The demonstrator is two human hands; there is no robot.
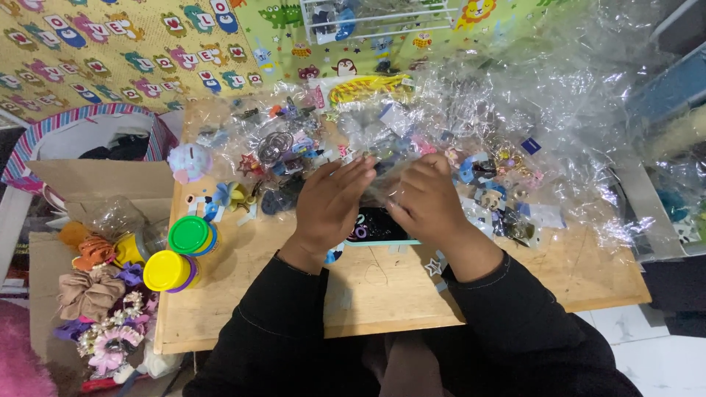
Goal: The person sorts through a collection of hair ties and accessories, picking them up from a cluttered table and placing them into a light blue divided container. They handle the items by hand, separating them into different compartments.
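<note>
Clear plastic bag [382, 180] under left hand [331, 206], right hand [426, 202], table edge [368, 327] near.

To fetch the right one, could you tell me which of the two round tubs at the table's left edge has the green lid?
The green-lidded tub, farther from the person; the nearer tub has a yellow lid.

Both hands, left hand [331, 202] and right hand [426, 198], press clear plastic wrap [382, 180] over a dark card [375, 224] on the wooden table [382, 287].
</note>
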